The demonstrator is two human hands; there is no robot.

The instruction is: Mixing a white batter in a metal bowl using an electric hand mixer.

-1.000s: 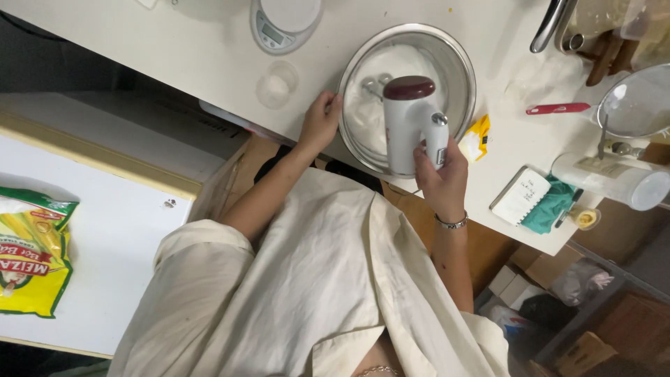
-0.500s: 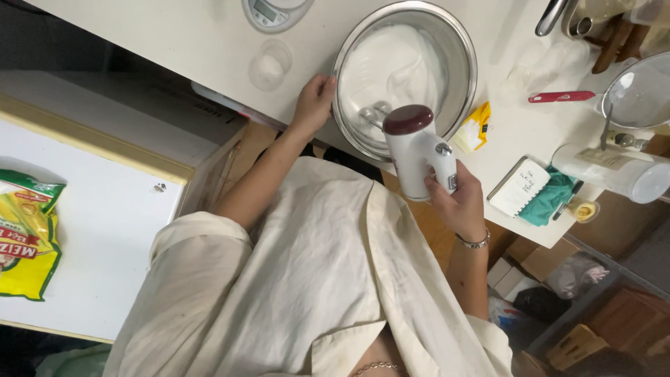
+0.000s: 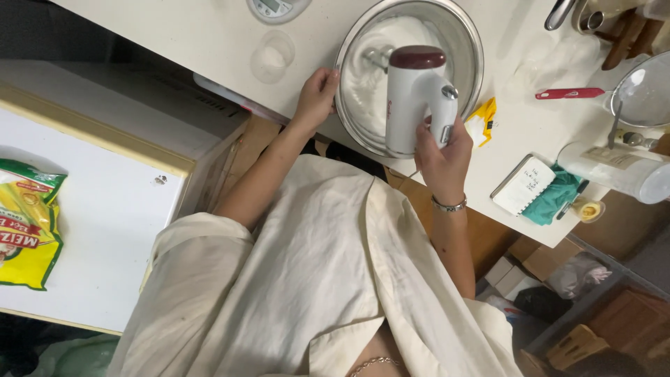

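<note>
We judge the whipping step to be in hand: our right hand (image 3: 441,157) is wrapped tight around the handle of the white electric hand mixer with a dark red top (image 3: 415,98), held over the round stainless-steel mixing bowl (image 3: 460,42), its metal beaters (image 3: 377,57) dipped into the white, foamy whipped mixture (image 3: 401,38) that fills much of the bowl. Our left hand (image 3: 315,98) curls over the bowl's near rim, fingers closed on the edge. The next move calls, we think, for a firm hold on that rim and beaters kept low in the foam. The bowl sits at the near edge of the white worktop (image 3: 174,35). Just beside it stands a small clear plastic cup (image 3: 272,57) with what looks like a little white powder; a digital kitchen scale (image 3: 278,7) lies beyond. To the right lies a metal mesh sieve (image 3: 645,91); we cannot tell whether it holds anything.
</note>
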